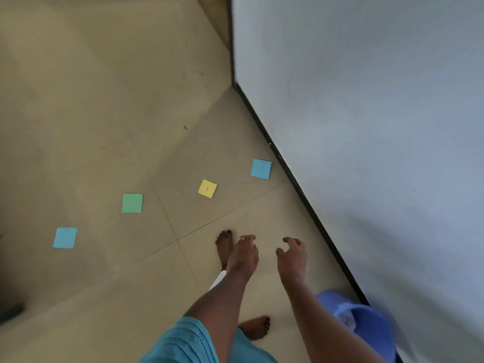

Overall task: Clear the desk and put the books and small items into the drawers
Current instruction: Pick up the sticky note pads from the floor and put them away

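Observation:
I look down at a beige tiled floor, and no desk, books or drawers are in view. My left hand [243, 254] and my right hand [292, 255] hang side by side over the floor, fingers loosely curled and apart, holding nothing. A ring shows on a finger of my left hand. Several square sticky notes lie flat on the floor ahead: a blue note [261, 169] near the wall, a yellow note [207, 189], a green note [132, 203] and another blue note [65, 237] at the left.
A pale grey wall [366, 127] with a black skirting [301, 189] runs down the right side. A blue plastic bucket [366, 326] stands against it at the lower right. My bare feet [224, 244] are on the tiles. A dark object [10, 311] sits at the left edge.

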Tool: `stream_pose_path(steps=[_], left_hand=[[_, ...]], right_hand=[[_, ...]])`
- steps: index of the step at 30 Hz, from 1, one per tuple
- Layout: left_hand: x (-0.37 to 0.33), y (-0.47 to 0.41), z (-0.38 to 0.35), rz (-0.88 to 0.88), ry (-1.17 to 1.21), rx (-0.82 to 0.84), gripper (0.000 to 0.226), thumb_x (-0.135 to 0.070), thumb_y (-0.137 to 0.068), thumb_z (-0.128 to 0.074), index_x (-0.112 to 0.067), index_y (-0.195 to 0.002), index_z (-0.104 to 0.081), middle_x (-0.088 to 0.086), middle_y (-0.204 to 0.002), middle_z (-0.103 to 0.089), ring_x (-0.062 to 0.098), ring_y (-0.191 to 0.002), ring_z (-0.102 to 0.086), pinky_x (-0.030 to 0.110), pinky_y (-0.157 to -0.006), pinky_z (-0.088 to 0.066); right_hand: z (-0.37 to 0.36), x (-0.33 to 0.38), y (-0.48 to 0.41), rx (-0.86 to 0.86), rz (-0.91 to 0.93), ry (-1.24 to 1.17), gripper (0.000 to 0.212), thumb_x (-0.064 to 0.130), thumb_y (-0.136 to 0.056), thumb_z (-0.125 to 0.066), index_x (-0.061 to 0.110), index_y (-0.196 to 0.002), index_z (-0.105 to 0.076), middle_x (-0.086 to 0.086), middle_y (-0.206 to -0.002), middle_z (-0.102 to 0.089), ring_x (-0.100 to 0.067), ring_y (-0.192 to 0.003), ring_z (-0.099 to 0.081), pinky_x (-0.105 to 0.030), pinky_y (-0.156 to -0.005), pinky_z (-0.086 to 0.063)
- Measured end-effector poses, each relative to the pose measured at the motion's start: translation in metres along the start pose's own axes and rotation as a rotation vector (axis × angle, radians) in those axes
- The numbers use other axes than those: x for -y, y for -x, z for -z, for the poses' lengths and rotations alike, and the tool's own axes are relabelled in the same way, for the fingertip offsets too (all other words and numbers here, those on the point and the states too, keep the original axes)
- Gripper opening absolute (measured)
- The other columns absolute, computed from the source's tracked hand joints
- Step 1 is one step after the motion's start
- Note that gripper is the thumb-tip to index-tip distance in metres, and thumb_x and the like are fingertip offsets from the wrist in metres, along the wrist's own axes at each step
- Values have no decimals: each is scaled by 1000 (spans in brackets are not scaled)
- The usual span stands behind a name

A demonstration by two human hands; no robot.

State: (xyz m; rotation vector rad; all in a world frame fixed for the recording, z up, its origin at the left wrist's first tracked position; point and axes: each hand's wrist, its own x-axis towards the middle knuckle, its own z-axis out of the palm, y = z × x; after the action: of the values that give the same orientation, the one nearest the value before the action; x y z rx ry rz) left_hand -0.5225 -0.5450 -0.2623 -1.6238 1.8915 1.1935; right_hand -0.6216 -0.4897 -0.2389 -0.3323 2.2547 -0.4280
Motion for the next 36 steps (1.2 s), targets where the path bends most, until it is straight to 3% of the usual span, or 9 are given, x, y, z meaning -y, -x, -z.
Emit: stream_pose_path(steps=[3, 9, 16, 18, 20, 23, 27, 31, 36], left_hand=[[17, -43, 22, 84, 52, -24, 38, -22, -95, -42, -23, -133, -49, 4, -137, -51, 23, -127, -46, 39, -107, -38], [54, -156, 45, 186, 227, -63, 41, -13, -97, -43, -13, -137, -45, 7, -143, -45, 22, -131, -43, 28, -105, -34], [129, -310, 13, 329, 306, -175, 42, -14, -96, -45, -8, -138, -44, 12, -142, -45, 27, -132, -41, 30, -106, -33], [154, -348, 1, 364, 303, -213, 44, -12, -96, -46, -6, -139, -42, 13, -142, -44, 27, -132, -40, 30, -107, -31], [172, -381, -8, 410, 283, -252, 51, -12, -94, -51, -6, -141, -36, 14, -145, -38, 28, -134, -36, 31, -108, -30], [186, -417, -17, 517, 267, -277, 81, -19, -83, -70, -8, -147, -21, 11, -151, -21, 29, -139, -25, 36, -108, -32], [193, -454, -29, 547, 274, -264, 107, -30, -69, -82, -9, -148, -13, 7, -153, -17, 29, -140, -20, 41, -107, -34], [189, -471, -37, 591, 349, -299, 107, -20, -66, -85, -17, -147, -15, 1, -150, -18, 29, -137, -24, 47, -101, -38], [196, -476, -31, 662, 395, -289, 98, -23, -56, -90, -17, -134, -32, 7, -137, -32, 31, -129, -30, 48, -92, -41]], right_hand=[[-15, 42, -37, 27, 37, 25, 36, 3, -88, -57, 4, -124, -57, -13, -134, -46, -26, -120, -50, -26, -98, -38], [-67, 88, -142, 27, 77, 105, 33, 9, -89, -58, 6, -122, -60, -15, -125, -55, -27, -113, -56, -26, -94, -41], [-159, 89, -309, -8, 28, 264, 34, 21, -92, -55, 6, -122, -58, -17, -127, -55, -29, -118, -51, -23, -91, -33], [-183, 82, -353, -17, 16, 302, 36, 24, -93, -54, 2, -122, -57, -19, -125, -56, -31, -118, -51, -28, -94, -36], [-203, 78, -389, -22, -5, 343, 41, 30, -94, -51, -2, -120, -56, -21, -123, -57, -32, -117, -51, -33, -92, -39], [-225, 77, -427, -77, -85, 374, 58, 43, -93, -51, -5, -124, -49, -21, -127, -51, -30, -120, -46, -35, -96, -40], [-250, 80, -463, -105, -189, 306, 82, 53, -81, -64, -5, -132, -36, -21, -133, -41, -32, -123, -42, -41, -103, -37], [-270, 78, -483, -130, -261, 213, 107, 50, -69, -77, -4, -141, -20, -17, -136, -39, -26, -123, -45, -36, -102, -38], [-267, 70, -498, -112, -341, 190, 102, 51, -63, -81, 5, -136, -27, -16, -134, -39, -27, -120, -44, -39, -102, -41]])
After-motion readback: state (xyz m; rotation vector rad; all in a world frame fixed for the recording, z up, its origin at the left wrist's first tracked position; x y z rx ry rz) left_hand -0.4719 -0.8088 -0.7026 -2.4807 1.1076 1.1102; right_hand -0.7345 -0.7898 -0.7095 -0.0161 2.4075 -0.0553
